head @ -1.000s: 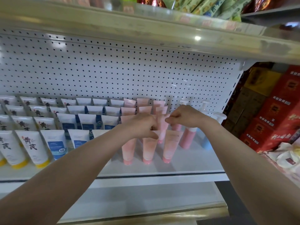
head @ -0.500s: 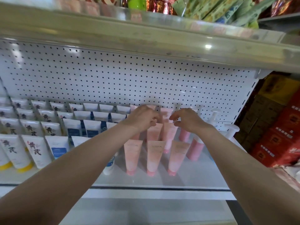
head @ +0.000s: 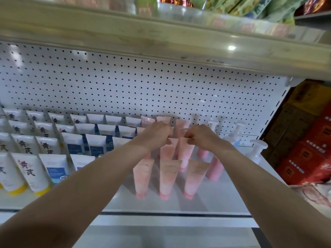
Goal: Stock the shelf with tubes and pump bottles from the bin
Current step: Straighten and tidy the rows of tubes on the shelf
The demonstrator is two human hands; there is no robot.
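Note:
Pink tubes stand cap-down in rows on the white shelf [head: 223, 199]. My left hand [head: 157, 135] pinches the top edge of a pink tube [head: 168, 149] in the second row. Beside it, my right hand [head: 201, 135] pinches the top of the neighbouring pink tube [head: 185, 153]. Three more pink tubes [head: 169, 178] stand in the front row below my hands. Pink pump bottles [head: 215, 167] and a clear pump bottle [head: 255, 152] stand to the right. The bin is out of sight.
White tubes with blue labels [head: 57, 170] and white tubes with yellow caps [head: 28, 172] fill the shelf's left side. A pegboard wall [head: 125, 86] backs the shelf, and an upper shelf [head: 161, 33] hangs overhead. Red cartons [head: 308, 145] are stacked at the right.
The view has tilted up and moved closer to the shelf. Both hands have stayed together at the tops of the second-row pink tubes, shifting slightly deeper.

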